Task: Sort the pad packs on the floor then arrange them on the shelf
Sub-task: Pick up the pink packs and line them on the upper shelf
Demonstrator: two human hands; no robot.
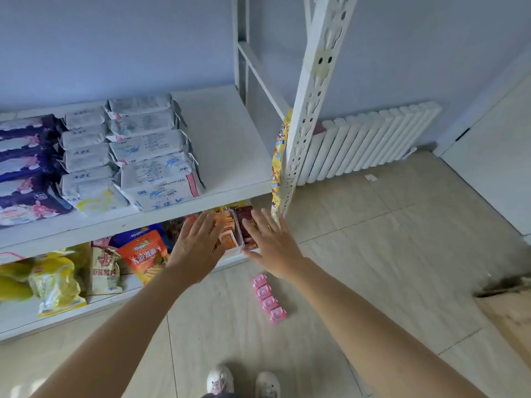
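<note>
The shelf (230,133) board is matt white, smooth, with a painted perforated metal post (311,90). The pad packs (155,168) wear soft plastic film, crinkled, with a dull sheen; the dark packs (26,173) look glossier. The pink packs (268,297) on the floor (388,254) seem to be shiny film too, though they are small and blurred. Floor tiles are pale, smooth and faintly glossy. The snack bags (143,254) are bright glossy plastic. The radiator (370,142) is smooth white painted metal.
</note>
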